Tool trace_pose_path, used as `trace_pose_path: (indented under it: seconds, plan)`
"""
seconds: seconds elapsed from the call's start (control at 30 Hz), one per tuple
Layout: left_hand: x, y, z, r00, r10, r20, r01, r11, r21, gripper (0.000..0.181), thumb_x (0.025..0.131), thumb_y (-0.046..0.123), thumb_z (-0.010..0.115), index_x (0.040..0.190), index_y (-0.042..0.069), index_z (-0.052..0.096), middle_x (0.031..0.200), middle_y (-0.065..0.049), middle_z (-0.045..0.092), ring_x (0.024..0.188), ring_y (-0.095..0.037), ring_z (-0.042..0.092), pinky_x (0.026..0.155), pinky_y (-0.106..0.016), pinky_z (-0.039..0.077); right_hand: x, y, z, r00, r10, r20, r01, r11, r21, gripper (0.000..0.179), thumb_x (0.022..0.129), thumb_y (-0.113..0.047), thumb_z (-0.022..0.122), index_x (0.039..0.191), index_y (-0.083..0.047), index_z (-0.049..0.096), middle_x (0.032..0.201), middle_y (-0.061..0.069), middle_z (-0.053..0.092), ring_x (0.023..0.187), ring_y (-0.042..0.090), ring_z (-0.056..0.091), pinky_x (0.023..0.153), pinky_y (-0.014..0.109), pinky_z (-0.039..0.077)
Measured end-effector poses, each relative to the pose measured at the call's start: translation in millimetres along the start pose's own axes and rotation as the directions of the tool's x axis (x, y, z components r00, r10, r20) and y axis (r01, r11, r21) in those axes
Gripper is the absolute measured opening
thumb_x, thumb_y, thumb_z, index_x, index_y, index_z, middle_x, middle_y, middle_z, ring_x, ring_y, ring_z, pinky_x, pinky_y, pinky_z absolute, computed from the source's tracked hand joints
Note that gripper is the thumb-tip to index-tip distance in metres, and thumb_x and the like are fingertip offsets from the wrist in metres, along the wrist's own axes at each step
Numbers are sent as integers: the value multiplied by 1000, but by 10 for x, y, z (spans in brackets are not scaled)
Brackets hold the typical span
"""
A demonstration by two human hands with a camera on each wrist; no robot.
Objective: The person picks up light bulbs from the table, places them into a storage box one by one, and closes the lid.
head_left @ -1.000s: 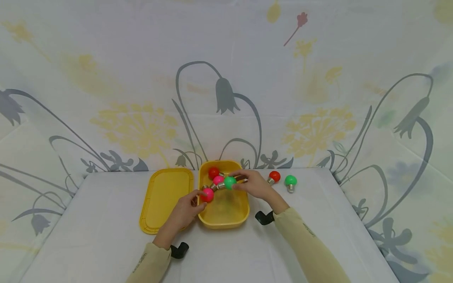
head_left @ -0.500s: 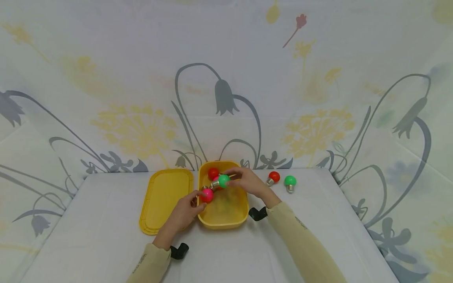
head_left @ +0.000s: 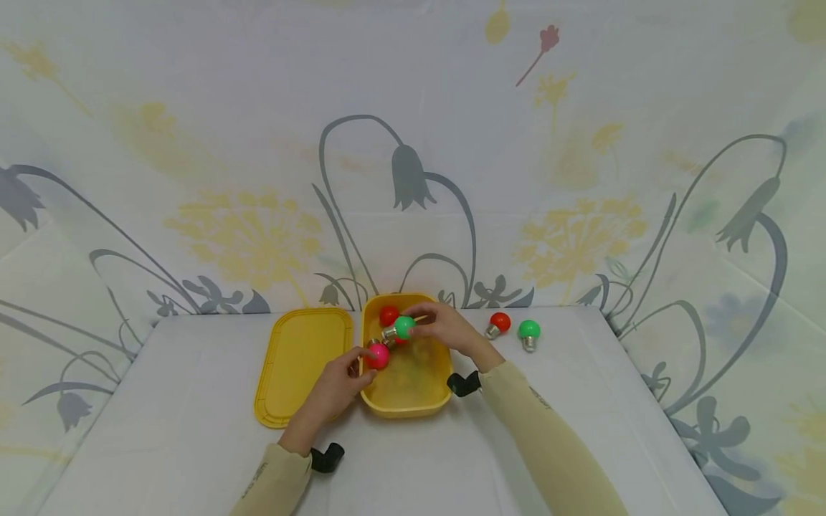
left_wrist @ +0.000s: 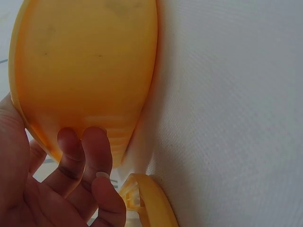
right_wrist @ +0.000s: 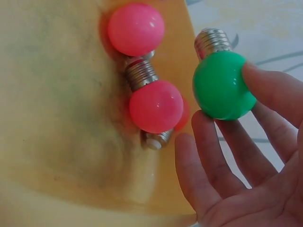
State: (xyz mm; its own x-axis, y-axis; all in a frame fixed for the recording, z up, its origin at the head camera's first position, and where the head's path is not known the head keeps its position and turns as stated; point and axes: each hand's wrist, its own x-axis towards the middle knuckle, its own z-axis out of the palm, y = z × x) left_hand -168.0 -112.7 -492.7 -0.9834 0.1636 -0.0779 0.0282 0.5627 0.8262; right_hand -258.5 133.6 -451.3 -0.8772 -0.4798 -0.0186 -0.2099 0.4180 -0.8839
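Observation:
My right hand [head_left: 445, 327] pinches the round end of a green light bulb [head_left: 404, 327] between thumb and fingertips, over the far part of a yellow plastic box [head_left: 413, 412]. In the right wrist view its metal screw cap points away from the palm. Inside the box lie a pink bulb [head_left: 378, 356] by the left wall, another pink bulb [right_wrist: 156, 106] and a red bulb [head_left: 389, 315]. My left hand [head_left: 338, 380] holds the box's left rim; in the left wrist view its curled fingers [left_wrist: 97, 146] lie against the outer wall.
A yellow lid [head_left: 303, 365] lies flat left of the box. To the right, a red bulb [head_left: 500, 322] and a green bulb [head_left: 529, 330] lie on the white table [head_left: 413, 466]. A flower-printed cloth [head_left: 413, 236] rises behind.
My right hand has moved left and slightly away from me with the green bulb, which now covers the second pink bulb in the head view. My left hand has stayed in place.

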Motion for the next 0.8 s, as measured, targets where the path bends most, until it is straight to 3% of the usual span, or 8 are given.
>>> trace_pose_path:
  seconds: [0.53, 0.8]
  plan:
    - [-1, -3, 1, 1000, -8, 0, 8, 1000, -8, 27, 92, 22, 71, 118, 20, 64, 85, -5, 51, 80, -21, 49, 61, -29, 40, 152, 9, 17, 999, 39, -5, -39, 999, -21, 31, 91, -14, 72, 122, -12, 68, 125, 6, 63, 110, 27, 61, 96, 39, 50]
    - [-10, 3, 1, 1000, -8, 1, 8, 1000, -20, 27, 92, 20, 71, 118, 20, 64, 84, -5, 51, 80, -21, 50, 61, -29, 41, 139, 0, -15, 997, 42, 60, -42, 999, 2, 31, 90, -11, 72, 122, -9, 68, 125, 7, 62, 110, 26, 60, 95, 38, 50]
